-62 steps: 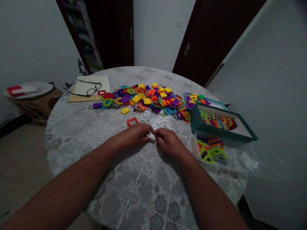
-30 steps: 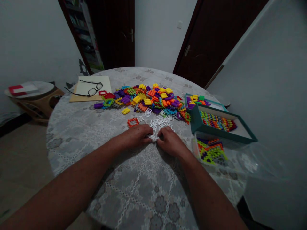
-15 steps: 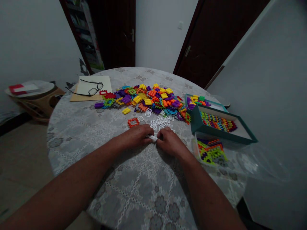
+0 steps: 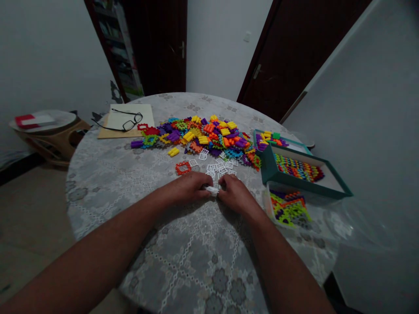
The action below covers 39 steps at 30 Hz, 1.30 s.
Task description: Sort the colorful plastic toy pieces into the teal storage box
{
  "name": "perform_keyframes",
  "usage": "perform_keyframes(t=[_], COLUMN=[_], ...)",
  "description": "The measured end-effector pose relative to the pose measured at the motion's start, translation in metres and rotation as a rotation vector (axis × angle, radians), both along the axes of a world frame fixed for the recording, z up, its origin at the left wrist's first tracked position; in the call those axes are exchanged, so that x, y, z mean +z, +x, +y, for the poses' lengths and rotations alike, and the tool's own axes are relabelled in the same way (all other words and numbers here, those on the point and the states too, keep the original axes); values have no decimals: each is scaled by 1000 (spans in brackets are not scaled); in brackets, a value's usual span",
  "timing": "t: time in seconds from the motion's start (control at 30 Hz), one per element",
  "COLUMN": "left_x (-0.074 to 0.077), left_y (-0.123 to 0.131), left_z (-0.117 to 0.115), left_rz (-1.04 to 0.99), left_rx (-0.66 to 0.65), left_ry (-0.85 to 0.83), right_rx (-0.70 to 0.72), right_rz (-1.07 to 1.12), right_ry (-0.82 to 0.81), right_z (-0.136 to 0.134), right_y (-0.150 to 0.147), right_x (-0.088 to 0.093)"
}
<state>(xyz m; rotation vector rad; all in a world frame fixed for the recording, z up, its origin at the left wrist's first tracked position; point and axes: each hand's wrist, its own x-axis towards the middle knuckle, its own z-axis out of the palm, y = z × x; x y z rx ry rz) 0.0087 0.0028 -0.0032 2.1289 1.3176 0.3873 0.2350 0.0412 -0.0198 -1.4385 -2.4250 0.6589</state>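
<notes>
My left hand (image 4: 188,187) and my right hand (image 4: 236,194) meet over the round table (image 4: 108,183), fingers curled. Between their fingertips they pinch a small stack of white plastic window pieces (image 4: 212,190). Just beyond the hands lie several loose white window pieces (image 4: 220,167) and a red frame piece (image 4: 182,167). Farther back spreads a pile of colourful building blocks (image 4: 203,136).
A teal box (image 4: 303,174) with sorted blocks stands at the right, with a clear tray of blocks (image 4: 288,208) in front of it. Glasses (image 4: 126,122) lie on a notepad at the back left. A low stool (image 4: 49,131) stands left of the table.
Both hands stay together on the white stack, with only slight finger shifts. The camera view has drifted a little.
</notes>
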Motion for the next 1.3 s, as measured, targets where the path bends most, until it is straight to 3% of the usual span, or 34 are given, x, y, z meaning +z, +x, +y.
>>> perform_keyframes(t=[0.2,0.43,0.9,1.3], left_x=[1,-4,4,-1], left_y=[3,-1,2,9], left_z=[0,6,-1,-5], left_rz=[-138,-350,-20,30], left_rx=[82,30,47,69], left_ry=[-136,-283,-90,16], right_rx=[14,84,92,30], right_rz=[66,75,-38,112], right_ry=[-7,-24,-52,28], right_z=[3,7,7,-1], right_y=[4,6,-1,9], right_x=[-3,-2,11,8])
